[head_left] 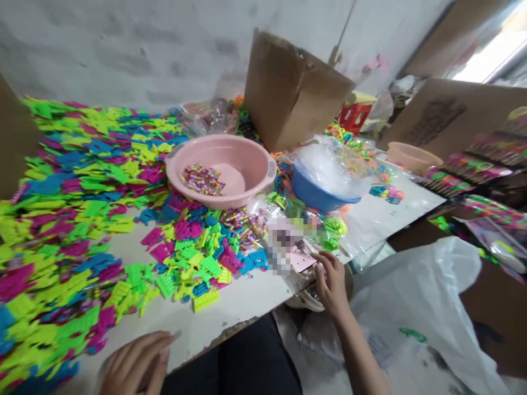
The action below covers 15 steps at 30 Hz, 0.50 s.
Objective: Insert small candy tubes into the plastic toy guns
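My left hand (pixel 138 362) is at the near edge of the white table (pixel 181 326), its fingers loosely stretched out and nothing seen in them. My right hand (pixel 331 281) reaches to the table's edge, fingers apart. Its fingertips touch the side of a flat pink phone-like thing (pixel 301 260), partly blurred out. Between the hands lies a loose heap of small plastic pieces (pixel 193 252) in yellow, green, pink and blue. Small striped beads or sticks (pixel 249 227) are scattered behind the phone-like thing.
A pink basin (pixel 251 189) holds more small striped pieces. Beside it stands a blue basin (pixel 315 192) with clear plastic bags. A large pile of coloured plastic pieces (pixel 82 181) covers the left. Behind is a cardboard box (pixel 284 88); at right hangs a white plastic bag (pixel 411 296).
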Motion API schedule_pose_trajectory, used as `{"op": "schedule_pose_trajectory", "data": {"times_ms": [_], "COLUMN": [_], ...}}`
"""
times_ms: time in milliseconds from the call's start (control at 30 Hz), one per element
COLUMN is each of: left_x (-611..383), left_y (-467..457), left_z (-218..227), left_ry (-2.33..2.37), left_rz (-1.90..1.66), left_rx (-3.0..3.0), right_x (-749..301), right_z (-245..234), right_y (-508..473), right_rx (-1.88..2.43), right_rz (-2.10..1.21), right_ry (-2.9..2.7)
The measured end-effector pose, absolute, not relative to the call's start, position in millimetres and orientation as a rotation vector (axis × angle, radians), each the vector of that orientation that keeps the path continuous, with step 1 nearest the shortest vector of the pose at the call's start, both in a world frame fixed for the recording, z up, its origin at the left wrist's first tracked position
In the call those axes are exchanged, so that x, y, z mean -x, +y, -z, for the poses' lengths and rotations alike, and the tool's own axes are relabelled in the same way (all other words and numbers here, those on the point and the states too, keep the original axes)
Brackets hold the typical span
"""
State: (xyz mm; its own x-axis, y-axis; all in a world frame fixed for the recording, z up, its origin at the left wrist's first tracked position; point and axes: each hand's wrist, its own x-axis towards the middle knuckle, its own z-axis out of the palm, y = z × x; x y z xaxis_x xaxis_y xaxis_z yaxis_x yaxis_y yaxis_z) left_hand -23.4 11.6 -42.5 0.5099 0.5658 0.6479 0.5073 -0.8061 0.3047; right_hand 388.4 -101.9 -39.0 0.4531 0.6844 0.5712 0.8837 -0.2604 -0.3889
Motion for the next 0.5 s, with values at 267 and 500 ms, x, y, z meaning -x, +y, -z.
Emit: {"op": "schedule_pose_trajectory", "data": {"times_ms": [267, 500], "left_x": [12, 1], "left_y": [18, 22], "left_z": [51, 35], "left_ry": [1.065, 0.956], "left_rz": [-1.293, -1.232], "left_rx": [-2.697, -2.852], "right_x": [-388, -393], "right_z": [37, 41], "right_y": [-103, -105], "right_rx": [2.008, 1.982], "right_rz": [0.318, 0.304], "right_ry": [-1.303, -1.356]}}
